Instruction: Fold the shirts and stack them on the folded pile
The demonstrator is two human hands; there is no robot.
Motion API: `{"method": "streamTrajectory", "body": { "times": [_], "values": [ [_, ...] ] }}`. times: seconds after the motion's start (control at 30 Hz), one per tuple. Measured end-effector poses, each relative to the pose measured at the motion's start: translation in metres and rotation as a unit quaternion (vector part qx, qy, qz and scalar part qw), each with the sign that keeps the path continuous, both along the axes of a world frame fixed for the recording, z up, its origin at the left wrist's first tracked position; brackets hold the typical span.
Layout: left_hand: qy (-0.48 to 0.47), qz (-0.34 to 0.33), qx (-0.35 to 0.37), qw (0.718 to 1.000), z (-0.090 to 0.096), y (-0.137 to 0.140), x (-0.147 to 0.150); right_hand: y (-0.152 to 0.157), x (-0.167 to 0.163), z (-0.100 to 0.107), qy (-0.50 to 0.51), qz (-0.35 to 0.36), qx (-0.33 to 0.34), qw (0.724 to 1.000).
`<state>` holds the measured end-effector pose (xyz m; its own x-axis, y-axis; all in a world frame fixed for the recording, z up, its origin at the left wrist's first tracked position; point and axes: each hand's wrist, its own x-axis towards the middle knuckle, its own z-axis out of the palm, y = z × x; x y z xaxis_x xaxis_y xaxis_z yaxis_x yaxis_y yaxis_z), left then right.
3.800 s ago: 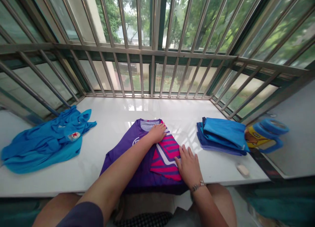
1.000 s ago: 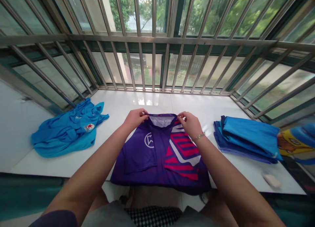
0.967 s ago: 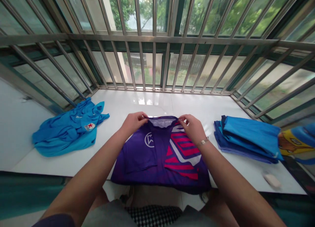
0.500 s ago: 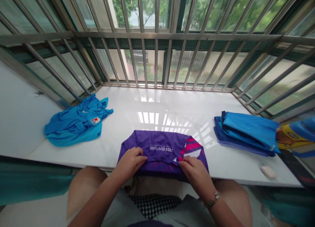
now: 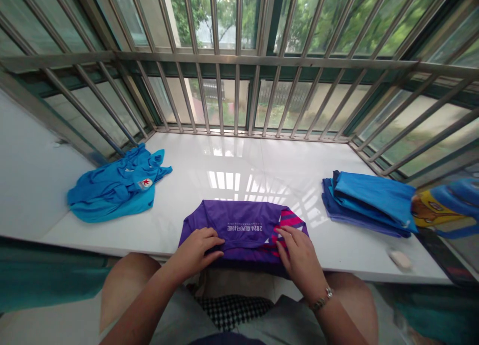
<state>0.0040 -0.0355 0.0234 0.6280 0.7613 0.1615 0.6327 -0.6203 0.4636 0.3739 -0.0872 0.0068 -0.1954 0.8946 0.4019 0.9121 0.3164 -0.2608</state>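
Shirt: folded purple polyester jersey with pink stripes (image 5: 243, 230), lower centre of frame, at near edge of white glossy sill (image 5: 239, 170); half a second ago pinched, now pressed flat (fold looks set).
Left hand (image 5: 194, 249): flat on hem, gripping nothing.
Right hand (image 5: 299, 255): flat too, fingers spread.
Upper left: crumpled blue shirt (image 5: 116, 185).
Right: stacked blue folded shirts (image 5: 370, 205).

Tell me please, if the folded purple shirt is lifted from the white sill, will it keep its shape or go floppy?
Probably floppy: the purple shirt is thin cloth, lying flat and folded under the left hand and right hand. Lifted by one edge, the fold would likely fall open. It may also slide easily, since the white sill looks glossy. It seems light.
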Motion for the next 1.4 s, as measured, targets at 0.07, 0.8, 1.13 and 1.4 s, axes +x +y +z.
{"method": "streamTrajectory", "body": {
  "times": [0.07, 0.8, 1.13, 1.4],
  "values": [
    [-0.022, 0.030, 0.015, 0.999, 0.003, 0.005, 0.008, 0.006, -0.021, 0.004, 0.008, -0.010, 0.035, 0.999],
    [0.131, 0.157, 0.072, 0.976, -0.045, 0.037, 0.050, 0.100, 0.056, -0.013, -0.049, -0.135, -0.184, 0.972],
    [0.076, 0.146, 0.056, 0.985, -0.046, 0.045, 0.041, 0.123, 0.066, -0.002, 0.017, -0.061, -0.136, 0.989],
    [0.124, 0.217, -0.052, 0.967, 0.000, 0.126, -0.024, 0.135, 0.049, 0.024, -0.044, -0.042, -0.212, 0.975]
  ]
}}
